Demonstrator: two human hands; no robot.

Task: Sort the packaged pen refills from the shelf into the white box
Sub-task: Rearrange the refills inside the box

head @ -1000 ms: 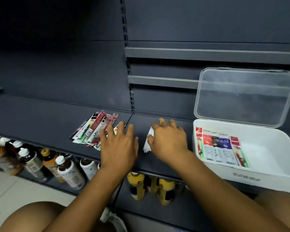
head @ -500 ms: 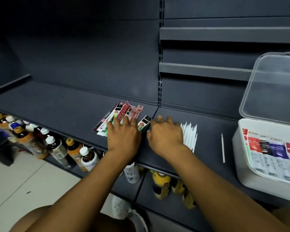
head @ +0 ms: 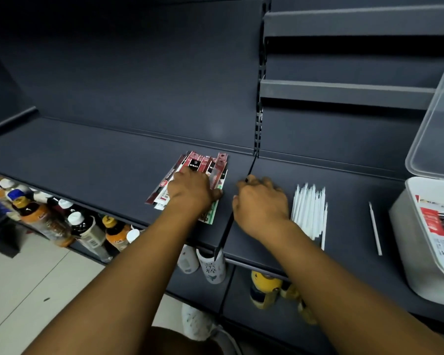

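A fanned pile of packaged pen refills [head: 203,166], in red, black and green wrappers, lies on the dark shelf [head: 92,160]. My left hand [head: 190,192] rests flat on the near part of the pile, with the thumb pointing right. My right hand [head: 262,202] is just right of the pile at the shelf seam. Its fingers are bent with the tips on the shelf, and I see nothing in it. The white box [head: 405,226] stands at the far right with its clear lid [head: 436,119] up. Several packs [head: 440,226] lie inside it.
A bundle of loose white refills [head: 309,211] lies just right of my right hand, and one single white refill [head: 375,229] lies nearer the box. Drink bottles [head: 69,221] fill the shelf below. Two narrow shelf rails [head: 344,92] jut out above on the right.
My left hand has slid forward onto the pile of packs. My right hand has moved left, off the white refills, to the shelf seam. The view has swung left, so the box now sits at the edge.
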